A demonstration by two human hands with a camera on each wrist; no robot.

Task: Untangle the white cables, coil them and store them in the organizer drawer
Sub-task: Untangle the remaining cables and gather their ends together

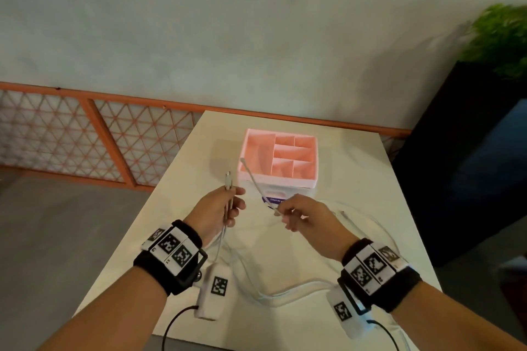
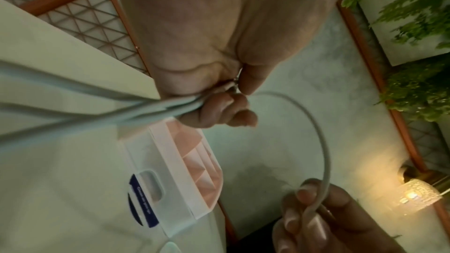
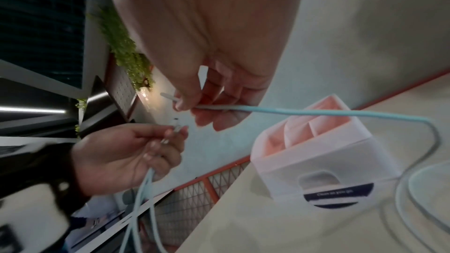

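My left hand [image 1: 228, 208] grips several white cable ends [image 1: 228, 179], their plugs sticking up above the fist; the same bunch [image 2: 155, 109] runs out of the fingers in the left wrist view. My right hand [image 1: 288, 212] pinches another white cable [image 1: 256, 182] near its end, whose tip points up over the organizer. In the right wrist view that cable [image 3: 316, 113] bends back down to the table. Loose loops of white cable [image 1: 285, 291] lie on the white table [image 1: 385, 208] between my wrists. The pink organizer [image 1: 281, 157], its white drawer [image 3: 328, 170] closed, stands beyond the hands.
An orange lattice railing [image 1: 85, 137] runs behind and to the left of the table. A dark planter with a green plant [image 1: 502, 37] stands to the right. A lit glass lamp [image 2: 411, 195] shows in the left wrist view. Grey floor lies on the left.
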